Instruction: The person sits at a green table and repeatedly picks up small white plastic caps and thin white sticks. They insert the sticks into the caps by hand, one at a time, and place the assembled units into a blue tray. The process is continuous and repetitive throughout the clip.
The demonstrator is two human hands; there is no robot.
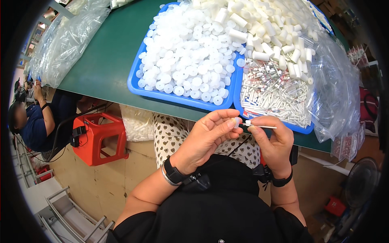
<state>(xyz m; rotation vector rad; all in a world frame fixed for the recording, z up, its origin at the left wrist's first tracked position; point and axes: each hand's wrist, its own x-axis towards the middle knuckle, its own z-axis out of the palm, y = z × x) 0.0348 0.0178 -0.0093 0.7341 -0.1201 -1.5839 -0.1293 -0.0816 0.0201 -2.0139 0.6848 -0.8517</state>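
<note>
Left hand (206,135) pinches a small white cap (237,121) at the counter (105,60) edge, below the blue trays (139,87). Right hand (271,139) pinches a thin stick (261,126), tip at the cap. Best keep both aligned, pushing straight.

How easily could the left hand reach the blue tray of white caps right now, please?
Probably easily: the left hand hovers just short of the blue tray of white caps, nothing between, though it pinches a small white cap.

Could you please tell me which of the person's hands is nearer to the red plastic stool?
Left. The left hand is up and right of the red stool; the right hand lies farther right, beyond the left.
</note>
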